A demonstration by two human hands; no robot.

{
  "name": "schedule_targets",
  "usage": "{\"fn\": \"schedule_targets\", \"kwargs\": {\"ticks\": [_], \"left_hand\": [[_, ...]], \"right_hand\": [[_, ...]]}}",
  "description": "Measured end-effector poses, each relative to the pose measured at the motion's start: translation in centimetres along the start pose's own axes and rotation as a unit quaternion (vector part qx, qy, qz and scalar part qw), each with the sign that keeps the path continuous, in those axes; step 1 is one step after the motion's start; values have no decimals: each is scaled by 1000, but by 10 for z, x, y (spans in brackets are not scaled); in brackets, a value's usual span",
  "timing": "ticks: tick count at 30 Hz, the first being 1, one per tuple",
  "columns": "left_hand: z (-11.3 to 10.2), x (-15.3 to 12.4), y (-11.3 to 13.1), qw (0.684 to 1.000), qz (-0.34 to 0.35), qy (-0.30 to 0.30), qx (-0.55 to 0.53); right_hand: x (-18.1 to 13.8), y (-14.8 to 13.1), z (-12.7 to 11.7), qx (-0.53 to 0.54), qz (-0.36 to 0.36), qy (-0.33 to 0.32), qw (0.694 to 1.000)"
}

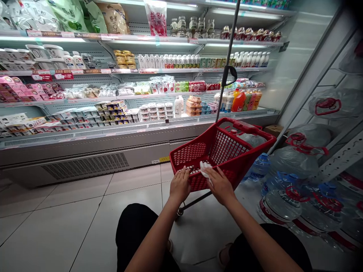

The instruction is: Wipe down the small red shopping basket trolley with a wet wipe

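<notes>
A red plastic shopping cart with a perforated basket stands right in front of me. My left hand is on the basket's near rim, its fingers bent over the edge. To the right of it, my right hand holds a crumpled white cloth against the same rim. Part of the cloth is hidden under the fingers, and I cannot tell whether it is fabric or tissue. The cart's handle is on the far right side. Something in clear plastic sits in the upper section behind the divider.
An open refrigerated display with several shelves of dairy goods runs along the back. A dark pole with a looped grip rises behind the cart. Large water bottles stand on the right, beside a metal rack. Pale tiles cover the floor.
</notes>
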State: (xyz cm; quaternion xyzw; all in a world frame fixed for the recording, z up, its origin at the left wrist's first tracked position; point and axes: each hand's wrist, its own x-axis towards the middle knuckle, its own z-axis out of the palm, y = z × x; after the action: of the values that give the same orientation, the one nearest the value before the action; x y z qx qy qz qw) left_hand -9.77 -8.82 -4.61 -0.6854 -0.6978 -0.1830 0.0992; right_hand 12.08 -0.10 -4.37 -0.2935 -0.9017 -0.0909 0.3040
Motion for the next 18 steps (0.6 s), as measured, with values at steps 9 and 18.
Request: {"fn": "schedule_targets", "kwargs": {"ticks": [9,18], "left_hand": [[12,15,45,999,25,22,-33],[-3,8,23,993,101,22,-51]], "right_hand": [[-1,4,5,-18,32,27,999],[-12,57,-25,-48,79,31,995]]}}
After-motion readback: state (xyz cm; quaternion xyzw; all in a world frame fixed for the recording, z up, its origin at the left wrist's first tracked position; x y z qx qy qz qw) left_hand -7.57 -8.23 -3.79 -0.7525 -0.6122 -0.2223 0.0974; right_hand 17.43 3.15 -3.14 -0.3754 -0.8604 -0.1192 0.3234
